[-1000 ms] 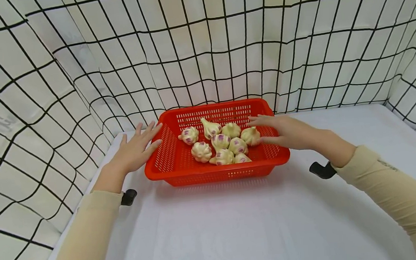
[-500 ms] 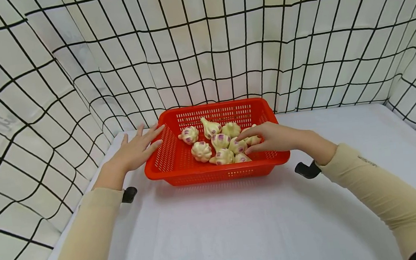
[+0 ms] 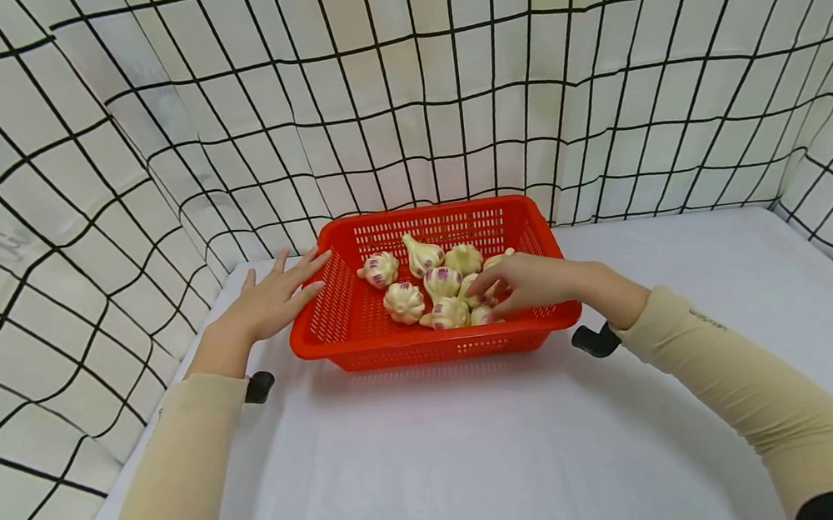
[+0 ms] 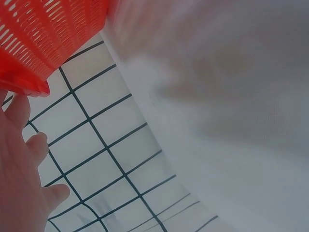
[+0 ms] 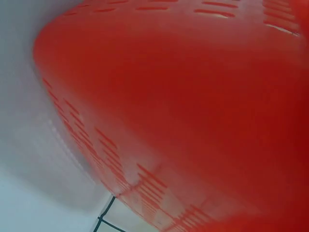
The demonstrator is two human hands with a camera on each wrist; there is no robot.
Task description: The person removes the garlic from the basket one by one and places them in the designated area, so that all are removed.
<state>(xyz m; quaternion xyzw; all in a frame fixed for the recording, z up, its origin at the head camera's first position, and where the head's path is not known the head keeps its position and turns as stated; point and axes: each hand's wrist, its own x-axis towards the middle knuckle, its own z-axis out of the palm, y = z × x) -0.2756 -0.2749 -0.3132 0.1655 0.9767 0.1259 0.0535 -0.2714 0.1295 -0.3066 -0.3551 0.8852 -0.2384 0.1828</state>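
A red slotted plastic basket stands on the white table with several pale, purple-streaked garlic bulbs inside. My right hand reaches over its right side, fingers and thumb curled round a garlic bulb that they partly cover. Just behind that hand another bulb shows. At the left rim, my left hand lies with its fingers spread and fairly straight, fingertips right at the edge. In the left wrist view its fingers meet the basket's rim. Red basket wall fills most of the right wrist view, hiding the right hand there.
Black netting over white panels rises behind the basket and along the left and right sides. White cloth covers the table in front. A black wrist mount hangs under the right sleeve, another by the left.
My right hand has moved left and down into the basket, from above its right side, and its fingers have curled round a garlic bulb. The left hand has stayed almost still.
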